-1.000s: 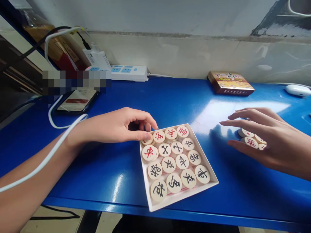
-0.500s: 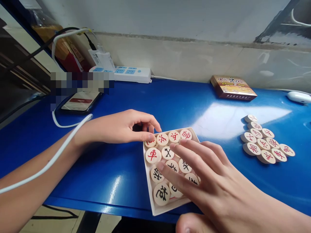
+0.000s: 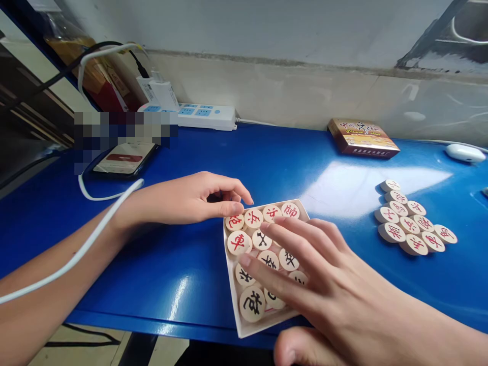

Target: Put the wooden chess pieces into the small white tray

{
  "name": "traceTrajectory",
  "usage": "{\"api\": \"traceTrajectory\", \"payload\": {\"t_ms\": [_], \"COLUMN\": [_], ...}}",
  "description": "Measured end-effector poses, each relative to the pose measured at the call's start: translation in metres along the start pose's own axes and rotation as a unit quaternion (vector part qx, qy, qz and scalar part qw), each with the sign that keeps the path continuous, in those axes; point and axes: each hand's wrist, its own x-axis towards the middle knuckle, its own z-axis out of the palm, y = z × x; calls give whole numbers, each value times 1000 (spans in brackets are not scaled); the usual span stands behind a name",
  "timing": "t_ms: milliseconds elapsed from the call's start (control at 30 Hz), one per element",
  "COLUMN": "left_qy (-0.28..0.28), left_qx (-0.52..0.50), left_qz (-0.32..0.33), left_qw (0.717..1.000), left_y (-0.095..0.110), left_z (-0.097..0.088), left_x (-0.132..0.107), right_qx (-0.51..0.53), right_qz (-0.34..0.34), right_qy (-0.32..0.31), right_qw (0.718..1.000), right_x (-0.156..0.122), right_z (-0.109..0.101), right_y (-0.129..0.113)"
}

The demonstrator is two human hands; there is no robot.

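Observation:
A white square tray (image 3: 230, 277) near the front edge of the blue table (image 3: 183, 264) holds several round wooden chess pieces (image 3: 238, 242) marked in red or black. My left hand (image 3: 190, 199) rests at the tray's far-left corner, fingers curled, fingertips touching the rim and the corner piece (image 3: 234, 222). My right hand (image 3: 324, 284) lies over the tray's right half with fingers stretched out and spread, hiding the pieces under it. It holds nothing.
A group of several loose red-marked pieces (image 3: 409, 222) lies on the table to the right. A brown game box (image 3: 362, 137) and a white object (image 3: 465, 152) sit at the back. A power strip (image 3: 198, 116), a phone (image 3: 124, 158) and a white cable (image 3: 76, 251) are at left.
My right hand left the loose pieces at the right and came over the tray; in the last half second it barely shifted. My left hand stayed at the tray's corner.

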Motion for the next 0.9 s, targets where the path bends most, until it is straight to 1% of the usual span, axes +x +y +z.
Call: {"api": "traceTrajectory", "payload": {"t_ms": [67, 100, 200, 267, 333, 400, 467, 533, 600, 700, 800, 900], "left_qy": [2, 5, 17, 46, 94, 147, 181, 193, 189, 181, 172, 169], "left_qx": [0, -1, 1, 7, 7, -4, -19, -25, -24, -25, -35, -45], "left_qz": [-3, -2, 0, 7, 18, 26, 25, 14, 3, -7, -9, -16], "left_qw": [1000, 1000, 1000, 999, 995, 989, 983, 981, 982, 983, 984, 984], "left_y": [0, -1, -2, -3, -3, -4, -5, -7, -10, -15, -18, -18], "left_z": [0, 0, 0, 1, 1, 1, 2, 2, 2, 3, 6, 7], "left_x": [0, 0, 0, 0, 0, 1, 2, 4, 6, 9, 13, 15], "right_qx": [-12, -23, -72, -101, -103, -82, -62, -54, -61, -83, -77, -65], "right_qz": [9, 27, 119, 157, 179, 187, 204, 214, 209, 207, 218, 208], "right_qy": [16, 27, 49, 28, -5, -19, -24, -21, -13, -2, 2, 5], "right_qw": [1000, 999, 989, 982, 978, 979, 977, 975, 976, 975, 973, 976], "right_x": [-5, -10, -37, -62, -86, -105, -116, -121, -123, -126, -125, -118], "right_z": [-11, -16, -27, -26, -19, -11, -5, -3, -4, -9, -11, -12], "right_y": [7, 13, 41, 62, 78, 83, 81, 76, 75, 84, 94, 93]}}
